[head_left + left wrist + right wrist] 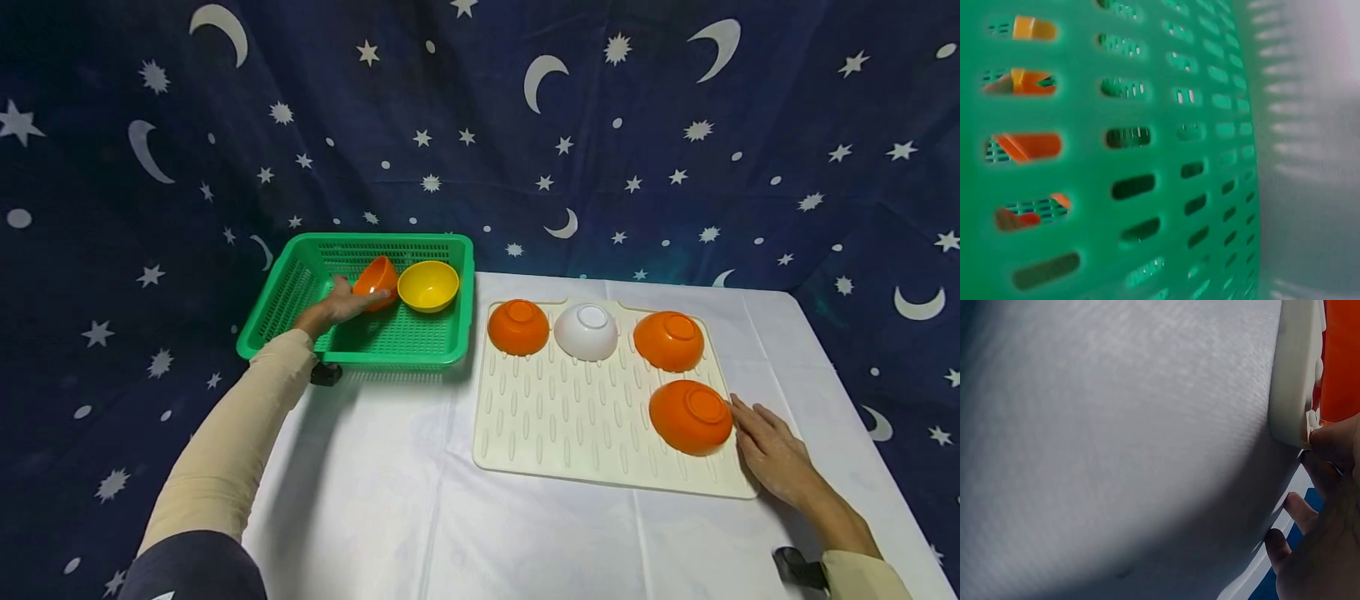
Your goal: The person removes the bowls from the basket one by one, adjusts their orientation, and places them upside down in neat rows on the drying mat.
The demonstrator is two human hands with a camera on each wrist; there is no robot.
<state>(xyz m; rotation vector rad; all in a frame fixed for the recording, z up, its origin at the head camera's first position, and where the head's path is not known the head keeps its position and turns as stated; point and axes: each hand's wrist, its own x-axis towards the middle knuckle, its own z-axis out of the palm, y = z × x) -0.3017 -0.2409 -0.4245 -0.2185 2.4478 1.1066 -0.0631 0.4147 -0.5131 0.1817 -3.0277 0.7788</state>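
Note:
Reaching into the green basket (463, 333), my left hand (341, 304) holds a small orange bowl (381, 273) that is tilted on its side, with fingers across its outside. A yellow bowl (428, 287) stands upright just right of it. My left wrist view is mostly filled by the basket's slotted wall (1085, 175), with bits of orange and yellow showing through. My right hand (776, 454) lies extended at the right edge of the cream draining mat (570, 442). Its fingertips are right beside a large upside-down orange bowl (690, 418).
Along the mat's far side sit more upside-down bowls: an orange one (518, 327), a white one (587, 332) and another orange one (669, 342). A white cloth (375, 500) covers the table. Behind hangs a dark blue curtain (480, 100) with moons and stars.

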